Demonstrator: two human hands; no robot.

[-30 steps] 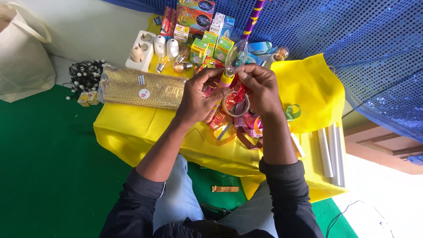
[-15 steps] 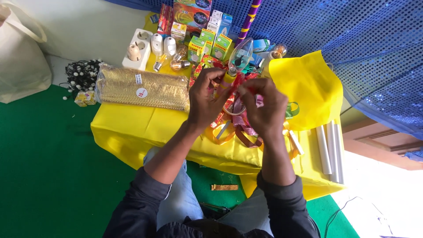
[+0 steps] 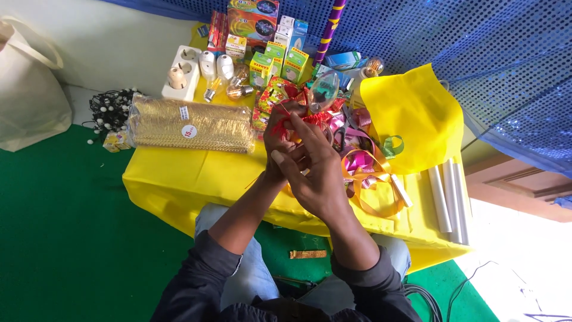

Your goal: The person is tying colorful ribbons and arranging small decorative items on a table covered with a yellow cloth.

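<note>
Your left hand (image 3: 280, 134) and right hand (image 3: 319, 170) pinch a red ribbon (image 3: 307, 113) in their fingers above the bench (image 3: 196, 179); it looks part-shaped, other ribbons (image 3: 369, 173) lying loose alongside.

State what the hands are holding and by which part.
Both hands, left hand and right hand, pinch a bunch of red ribbon at its near end. The exact hold is hidden behind the fingers.

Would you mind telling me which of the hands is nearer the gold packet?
Left. The left hand sits just right of the gold packet; the right hand lies beyond it, further away.
</note>
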